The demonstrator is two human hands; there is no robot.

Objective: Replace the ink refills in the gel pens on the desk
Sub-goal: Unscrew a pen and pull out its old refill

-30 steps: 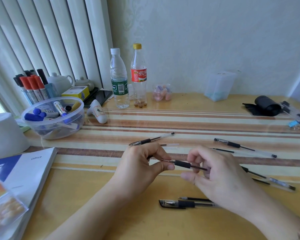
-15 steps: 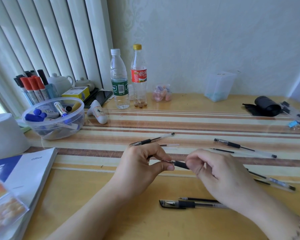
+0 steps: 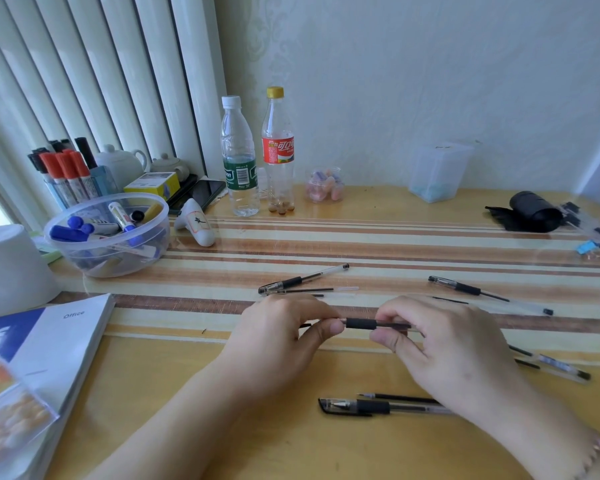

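Two hands, left (image 3: 284, 332), right (image 3: 444, 344), pinching gel pen (image 3: 361, 323) between them

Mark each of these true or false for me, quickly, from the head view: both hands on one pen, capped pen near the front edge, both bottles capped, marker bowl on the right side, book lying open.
1. Both hands hold the same pen. True: the left hand and right hand pinch the held pen on either side of its black grip.
2. A capped pen lies near the front edge. True.
3. Both bottles are uncapped. False: the water bottle has a white cap, the cola bottle a yellow one.
4. The marker bowl sits on the right. False: it is on the left.
5. The Office book lies open. False: it is closed.
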